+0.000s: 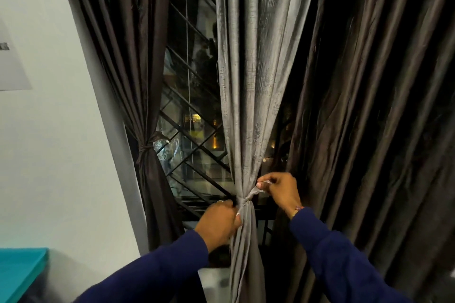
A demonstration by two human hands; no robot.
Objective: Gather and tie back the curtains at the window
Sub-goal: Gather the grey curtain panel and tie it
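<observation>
Right hand [278, 189] pinches the end of thin grey fabric tie [248, 198] & left hand [219, 220] grips the other side at the knot, mid-window around soft, light grey woven curtain [248, 96], which prob. slips, so hold close to knot.

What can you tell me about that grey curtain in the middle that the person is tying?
The grey curtain hangs in the middle of the window, lighter than the dark brown curtains on either side. Its cloth looks woven, with a slight sheen and long vertical folds. It is gathered into a narrow waist low down, cinched by a tie of the same grey, and falls loose below. The left hand grips the gathered cloth at the waist; the right hand pinches the tie's end, pulling it to the right.
</observation>
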